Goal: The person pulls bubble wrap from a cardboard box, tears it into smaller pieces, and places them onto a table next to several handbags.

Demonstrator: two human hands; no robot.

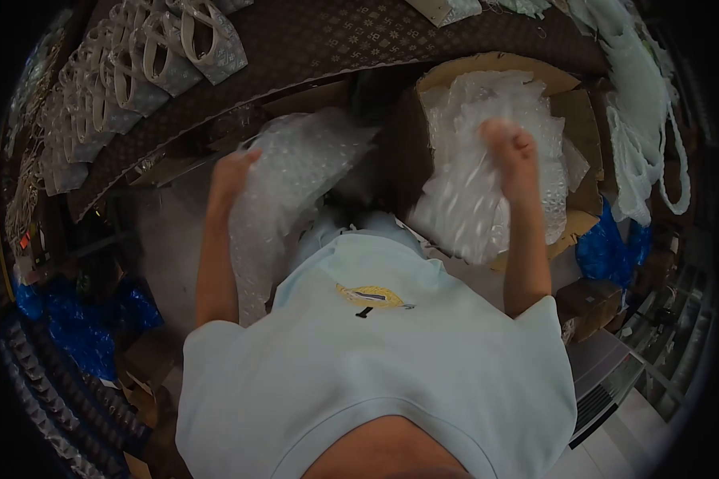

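My left hand [233,174] is closed on the edge of a sheet of clear bubble wrap [295,160], which hangs in front of my lap and is blurred by motion. My right hand [511,150] is over a cardboard box [577,120] filled with more bubble wrap [455,188]. Its fingers look curled but are smeared by motion. Whether they grip any of the wrap beneath them I cannot make out.
A table with a brown patterned cloth [335,48] stands ahead, bearing rows of grey patterned bags with handles [164,60] at the left. White plastic bags [635,152] hang at the right. Blue plastic [80,327] lies at the left, more blue plastic [603,247] at the right.
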